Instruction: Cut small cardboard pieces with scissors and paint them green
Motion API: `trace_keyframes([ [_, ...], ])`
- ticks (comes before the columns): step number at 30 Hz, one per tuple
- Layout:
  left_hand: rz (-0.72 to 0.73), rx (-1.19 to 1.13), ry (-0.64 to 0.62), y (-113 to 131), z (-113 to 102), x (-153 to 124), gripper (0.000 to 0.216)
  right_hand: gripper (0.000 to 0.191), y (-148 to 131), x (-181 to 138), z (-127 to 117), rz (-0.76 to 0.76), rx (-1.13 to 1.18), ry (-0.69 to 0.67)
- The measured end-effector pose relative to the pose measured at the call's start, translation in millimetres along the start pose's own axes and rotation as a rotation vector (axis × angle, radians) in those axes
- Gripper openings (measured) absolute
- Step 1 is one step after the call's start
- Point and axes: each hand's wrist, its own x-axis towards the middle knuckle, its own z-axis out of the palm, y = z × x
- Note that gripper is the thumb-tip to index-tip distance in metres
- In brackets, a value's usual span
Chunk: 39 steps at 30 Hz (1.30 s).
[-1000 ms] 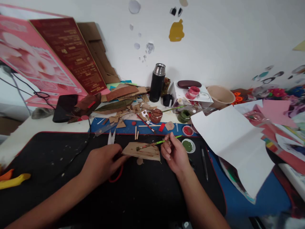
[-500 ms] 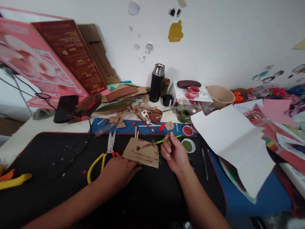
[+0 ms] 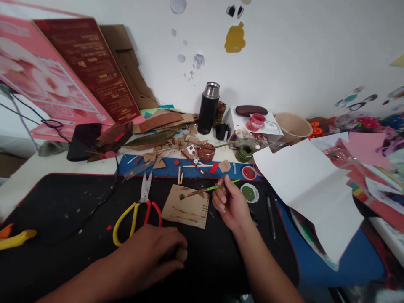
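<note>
My right hand (image 3: 232,204) pinches a green-handled paintbrush (image 3: 202,190), its bristles dark with paint and pointing left. The brush tip is over a square of cardboard (image 3: 184,216) streaked with brown, lying on the black mat; whether it touches cannot be told. Nearer to me, my left hand (image 3: 158,252) is off the cardboard, its fingers loosely bent and the thumb apart from them. Scissors (image 3: 145,191) with yellow and red handles lie partly opened just beyond that hand. A white lid of green paint (image 3: 249,192) sits to the right of my right hand.
Behind stand a jar of brown paint (image 3: 206,152), a jar of green paint (image 3: 244,153) and a black flask (image 3: 208,109). Cardboard scraps (image 3: 164,145) pile up at the back left. White paper (image 3: 303,181) and a pen (image 3: 270,216) lie right.
My left hand has let go of the cardboard and drawn back towards me. The cardboard now lies flatter on the mat. My right hand and the paintbrush have barely moved.
</note>
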Motion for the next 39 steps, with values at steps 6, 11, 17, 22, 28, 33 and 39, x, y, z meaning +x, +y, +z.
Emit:
trace_keyframes([
  [6, -0.162, 0.069, 0.223, -20, -16, 25, 0.015, 0.038, 1, 1, 1, -0.006, 0.008, -0.010],
  [11, -0.127, 0.131, 0.286, -42, -8, 55, 0.028, 0.040, 0, 0, 2, -0.026, 0.005, -0.010],
  [17, -0.087, 0.036, 0.281, -47, -8, 56, 0.037, 0.043, 1, 0, 2, -0.053, -0.049, 0.007],
  [22, -0.119, 0.044, 0.288, -47, -11, 54, 0.031, 0.045, 5, 0, 6, -0.133, -0.143, 0.055],
  [28, -0.114, 0.062, 0.284, -45, -10, 60, 0.024, 0.047, 2, -9, 4, -0.188, -0.233, 0.097],
  [33, -0.093, 0.039, 0.302, -46, -11, 61, 0.012, 0.047, -7, -23, -6, -0.210, -0.308, 0.100],
  [39, -0.077, 0.023, 0.314, -50, -11, 60, 0.019, 0.047, -21, -23, -1, -0.303, -0.377, 0.148],
])
